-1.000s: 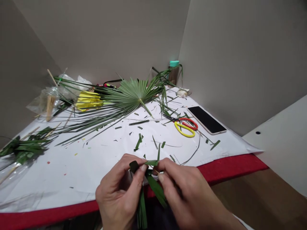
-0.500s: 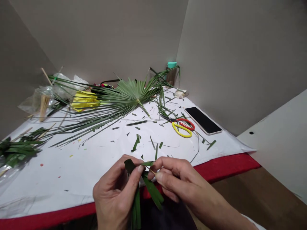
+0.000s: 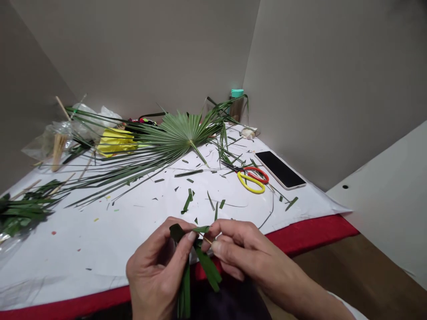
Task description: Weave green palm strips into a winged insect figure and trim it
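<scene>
Folded green palm leaf strips (image 3: 208,268) hang below my hands at the table's front edge. My left hand (image 3: 162,266) is closed, with thumb and forefinger pinching the folded strips near their top. My right hand (image 3: 238,249) is closed too, its thumb and fingers pinching a thin wooden stick (image 3: 207,239) that runs toward the fold at my left thumb. A short leaf end lies along my right fingertips. My fingers hide where stick and leaf meet.
A large fan palm leaf (image 3: 188,129) spreads across the back of the white-covered table (image 3: 110,249). Scissors (image 3: 251,180) with red and yellow handles lie beside a phone (image 3: 280,169). Leaf scraps are scattered around. Bundled leaves (image 3: 26,206), sticks (image 3: 58,151) and yellow material (image 3: 116,141) are at left.
The whole view has shifted slightly. Both hands keep their grip on the leaf strips and the stick, with hardly any movement between them.
</scene>
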`<state>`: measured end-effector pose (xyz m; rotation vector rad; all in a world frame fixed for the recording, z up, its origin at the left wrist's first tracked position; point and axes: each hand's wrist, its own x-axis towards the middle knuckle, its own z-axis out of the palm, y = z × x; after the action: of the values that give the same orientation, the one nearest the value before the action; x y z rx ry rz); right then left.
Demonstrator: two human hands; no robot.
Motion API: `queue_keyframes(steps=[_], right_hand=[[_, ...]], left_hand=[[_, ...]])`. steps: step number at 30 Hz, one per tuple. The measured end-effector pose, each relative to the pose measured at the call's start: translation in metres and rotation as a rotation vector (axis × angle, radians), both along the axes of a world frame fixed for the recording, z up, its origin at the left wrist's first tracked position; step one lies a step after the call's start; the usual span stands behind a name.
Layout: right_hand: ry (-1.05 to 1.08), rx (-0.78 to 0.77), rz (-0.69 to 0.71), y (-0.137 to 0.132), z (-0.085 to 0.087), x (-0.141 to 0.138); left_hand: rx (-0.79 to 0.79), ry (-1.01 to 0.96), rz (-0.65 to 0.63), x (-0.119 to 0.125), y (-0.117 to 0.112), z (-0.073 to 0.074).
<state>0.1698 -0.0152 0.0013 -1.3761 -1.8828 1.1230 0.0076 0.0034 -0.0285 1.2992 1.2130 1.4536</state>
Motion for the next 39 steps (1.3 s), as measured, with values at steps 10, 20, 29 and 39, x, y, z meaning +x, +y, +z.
queue_keyframes(steps=[10,20,29,39], right_hand=[[-0.314,0.619,-0.092,-0.012,-0.03,-0.012],[-0.402,0.81,-0.121,-0.014,-0.011,0.0],[-0.679,0.951,-0.087,-0.012,0.008,0.011],[-0.688,0.861,0.05,-0.029,0.003,0.02]], left_hand=[[-0.028,-0.08,0.092,0.006,-0.003,-0.004],[-0.276,-0.246,-0.025,-0.002,0.001,0.0],[-0.404,-0.257,-0.175,-0.008,0.003,0.003],[-0.373,-0.163,-0.226,-0.007,0.006,-0.003]])
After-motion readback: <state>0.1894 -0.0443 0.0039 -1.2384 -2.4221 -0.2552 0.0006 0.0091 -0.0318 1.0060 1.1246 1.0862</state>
